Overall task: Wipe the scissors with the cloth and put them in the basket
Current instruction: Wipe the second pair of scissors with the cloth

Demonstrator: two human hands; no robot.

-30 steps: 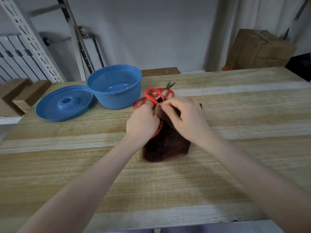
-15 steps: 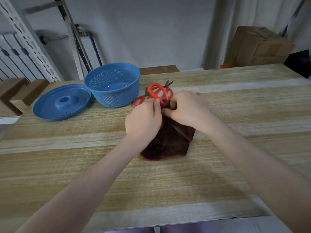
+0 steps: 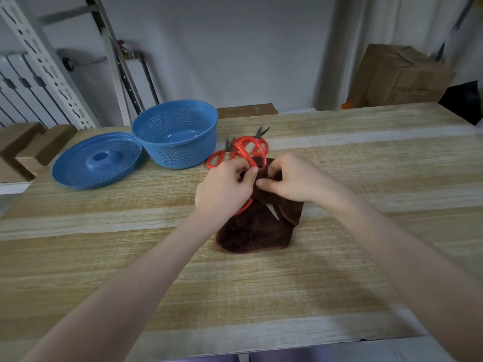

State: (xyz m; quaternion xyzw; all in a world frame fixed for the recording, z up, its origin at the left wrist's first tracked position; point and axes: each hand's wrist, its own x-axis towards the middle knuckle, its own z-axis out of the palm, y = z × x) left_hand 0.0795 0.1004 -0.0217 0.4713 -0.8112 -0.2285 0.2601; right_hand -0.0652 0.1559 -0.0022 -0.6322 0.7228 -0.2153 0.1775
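Observation:
A dark brown cloth lies on the wooden table, its far corner folded over. My left hand grips the red handle of a pair of scissors lying on the cloth. A pale blade tip shows just under the fold. My right hand pinches the folded cloth over the scissors, fingertips meeting those of the left hand. The blue mesh basket stands upright to the far left of the hands.
More red-handled scissors lie just beyond my hands, tips pointing away, next to the basket. A blue perforated lid rests left of the basket. Wooden blocks sit at the far left edge, a cardboard box behind the table.
Both hands have shifted slightly away from me over the cloth. The right hand has drawn the cloth fold along the scissors, and the blade tip now shows below the fold.

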